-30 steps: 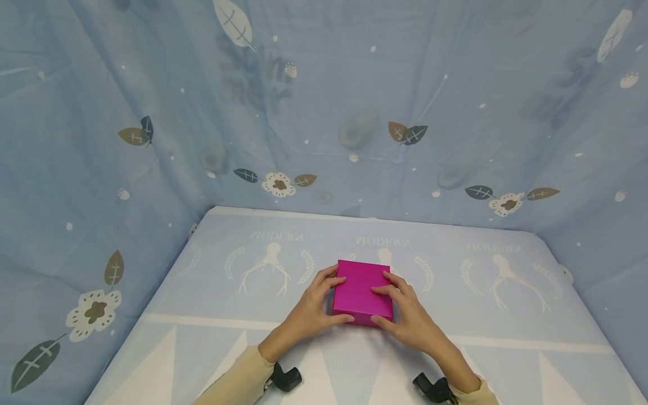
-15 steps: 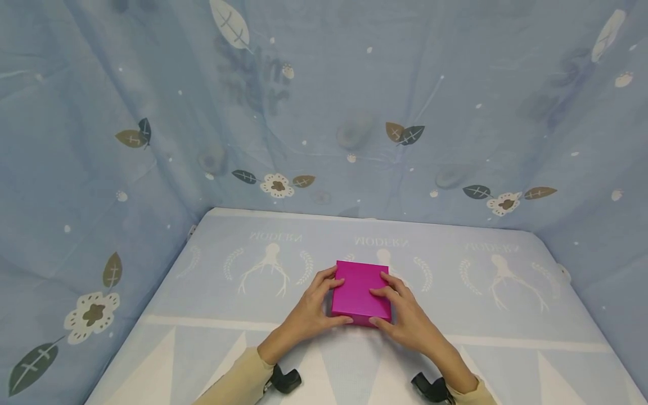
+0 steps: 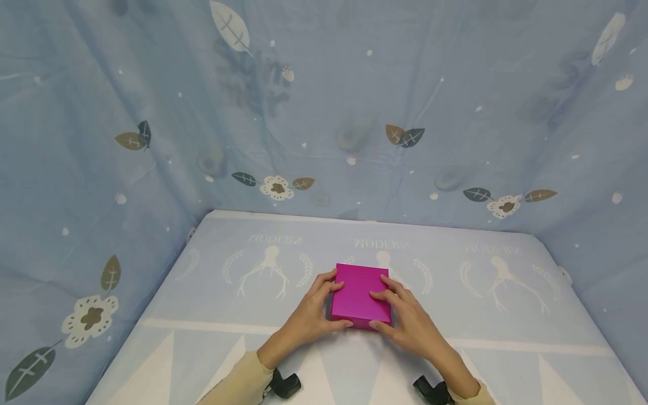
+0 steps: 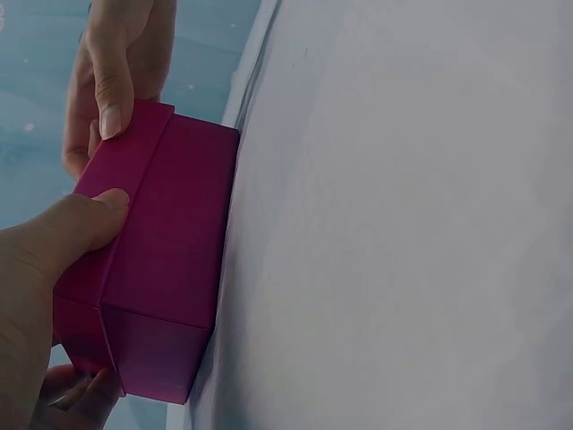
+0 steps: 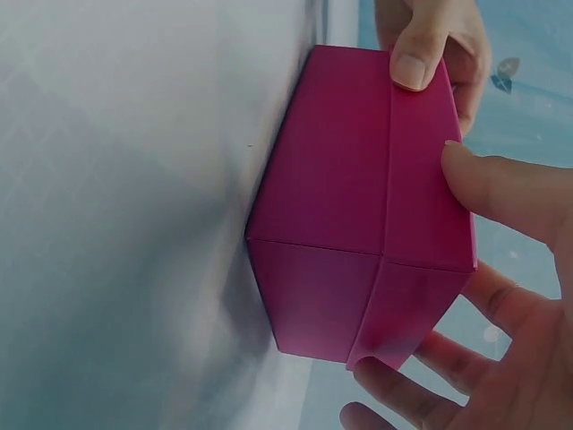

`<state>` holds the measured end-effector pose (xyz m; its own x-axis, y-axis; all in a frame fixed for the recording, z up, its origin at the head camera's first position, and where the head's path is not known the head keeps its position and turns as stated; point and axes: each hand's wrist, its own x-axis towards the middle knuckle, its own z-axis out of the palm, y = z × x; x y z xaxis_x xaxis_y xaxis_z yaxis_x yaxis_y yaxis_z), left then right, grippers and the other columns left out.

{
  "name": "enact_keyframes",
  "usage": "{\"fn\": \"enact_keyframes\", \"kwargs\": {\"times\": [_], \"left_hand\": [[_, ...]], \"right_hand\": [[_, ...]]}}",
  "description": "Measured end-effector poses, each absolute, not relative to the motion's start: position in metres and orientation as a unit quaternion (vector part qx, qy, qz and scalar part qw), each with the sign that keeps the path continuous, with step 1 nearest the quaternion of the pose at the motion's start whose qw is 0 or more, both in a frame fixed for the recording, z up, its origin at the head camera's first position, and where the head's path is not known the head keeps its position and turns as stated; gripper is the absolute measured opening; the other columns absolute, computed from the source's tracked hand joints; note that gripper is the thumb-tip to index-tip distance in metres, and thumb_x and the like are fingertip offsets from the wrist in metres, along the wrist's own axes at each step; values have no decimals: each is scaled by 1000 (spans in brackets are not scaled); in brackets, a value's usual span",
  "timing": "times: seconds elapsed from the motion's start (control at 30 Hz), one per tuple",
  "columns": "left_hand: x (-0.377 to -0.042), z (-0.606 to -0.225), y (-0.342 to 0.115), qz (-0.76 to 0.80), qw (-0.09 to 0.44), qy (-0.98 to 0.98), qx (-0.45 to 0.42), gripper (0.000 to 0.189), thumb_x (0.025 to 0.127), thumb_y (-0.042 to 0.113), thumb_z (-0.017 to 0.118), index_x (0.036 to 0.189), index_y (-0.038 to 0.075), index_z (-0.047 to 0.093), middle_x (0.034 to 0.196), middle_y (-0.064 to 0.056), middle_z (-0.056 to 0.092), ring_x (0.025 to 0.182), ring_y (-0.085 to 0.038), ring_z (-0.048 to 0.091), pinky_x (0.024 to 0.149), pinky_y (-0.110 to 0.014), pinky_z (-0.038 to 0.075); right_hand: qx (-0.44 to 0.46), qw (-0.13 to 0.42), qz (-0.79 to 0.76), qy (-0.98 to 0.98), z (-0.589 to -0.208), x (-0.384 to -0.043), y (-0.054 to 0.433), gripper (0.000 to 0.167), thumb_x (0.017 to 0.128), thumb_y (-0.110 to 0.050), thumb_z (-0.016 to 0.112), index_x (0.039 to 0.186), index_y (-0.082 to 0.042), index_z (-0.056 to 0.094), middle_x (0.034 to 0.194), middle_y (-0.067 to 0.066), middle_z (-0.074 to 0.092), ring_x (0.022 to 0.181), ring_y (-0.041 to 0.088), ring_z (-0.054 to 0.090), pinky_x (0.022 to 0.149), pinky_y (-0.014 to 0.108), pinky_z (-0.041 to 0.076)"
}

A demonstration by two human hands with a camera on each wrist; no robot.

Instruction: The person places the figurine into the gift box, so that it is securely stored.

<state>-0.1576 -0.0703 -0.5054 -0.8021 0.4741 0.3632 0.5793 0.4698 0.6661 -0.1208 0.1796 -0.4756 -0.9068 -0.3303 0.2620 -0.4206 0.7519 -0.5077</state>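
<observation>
A closed pink box [image 3: 360, 292] with a deep lid sits on the table, in front of the person. A seam runs round its sides below the lid [image 5: 430, 179]. On its left side, my left hand [image 3: 310, 316] grips the lid, thumb at the near face and fingers along the side. My right hand [image 3: 409, 319] holds the lid from the right, its thumb on the near face too and one fingertip over the top surface. In the left wrist view both thumbs press on the lid part, above the seam. The box's inside is hidden.
The table [image 3: 496, 337] wears a pale blue and white cloth with antler prints and triangles. Blue fabric [image 3: 324, 112] with leaves and flowers hangs behind and at both sides. A black wrist mount [image 3: 286, 385] sits by the left sleeve, another black mount [image 3: 431, 389] by the right.
Both hands keep their hold on the lid and the box stays put. Only the head view shifts slightly.
</observation>
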Motion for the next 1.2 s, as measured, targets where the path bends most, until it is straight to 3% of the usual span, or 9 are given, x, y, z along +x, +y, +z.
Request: {"fn": "enact_keyframes", "kwargs": {"times": [1.2], "left_hand": [[-152,-504,-69,-405,74,-855,-316,71,72,29,88,129,6,52,151,-14,36,139,-28,43,106,-40,44]], "right_hand": [[212,70,288,-931,-475,-120,184,53,78,-32,83,126,-22,63,153,9,39,135,38,43,100,56,45]]}}
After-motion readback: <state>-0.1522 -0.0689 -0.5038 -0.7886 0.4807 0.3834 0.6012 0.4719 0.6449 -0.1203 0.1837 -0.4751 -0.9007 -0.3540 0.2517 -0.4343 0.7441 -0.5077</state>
